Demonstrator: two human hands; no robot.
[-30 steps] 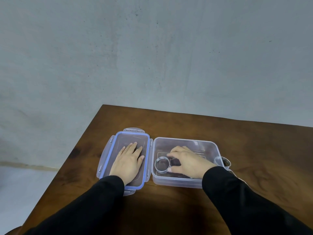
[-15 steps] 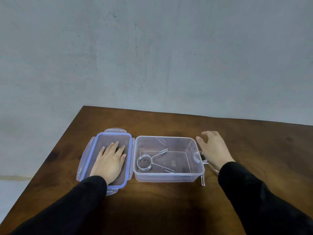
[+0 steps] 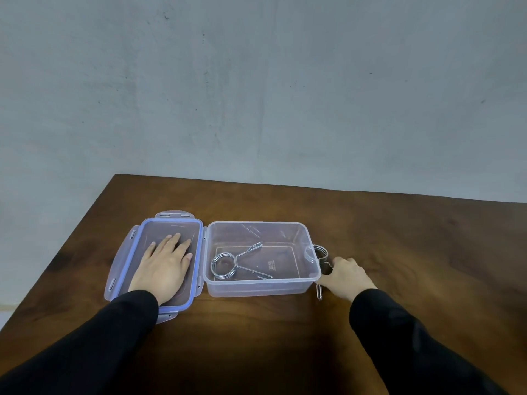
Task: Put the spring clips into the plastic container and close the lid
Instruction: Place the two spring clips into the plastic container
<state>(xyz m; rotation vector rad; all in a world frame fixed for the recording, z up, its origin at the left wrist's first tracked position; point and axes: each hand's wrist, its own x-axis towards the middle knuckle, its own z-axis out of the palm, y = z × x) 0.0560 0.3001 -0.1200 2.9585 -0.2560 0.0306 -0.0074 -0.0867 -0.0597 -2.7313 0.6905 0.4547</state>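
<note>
A clear plastic container point(image 3: 261, 286) sits open on the wooden desk point(image 3: 285, 337), one spring clip point(image 3: 228, 265) lying inside toward its nine o'clock end. Its blue-rimmed lid point(image 3: 125, 260) lies upturned at nine o'clock, with the left hand point(image 3: 165, 266) spread flat on it, grasping nothing. At three o'clock, touching the container's wall, the right hand point(image 3: 346, 276) curls around a second spring clip point(image 3: 320, 253), the wall partly hiding its coil.

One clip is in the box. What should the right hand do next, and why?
Probably close the right hand on the second spring clip and lift it over the wall: it lies on the table against the container, the fingers already at it, while the left hand rests on the lid.
</note>
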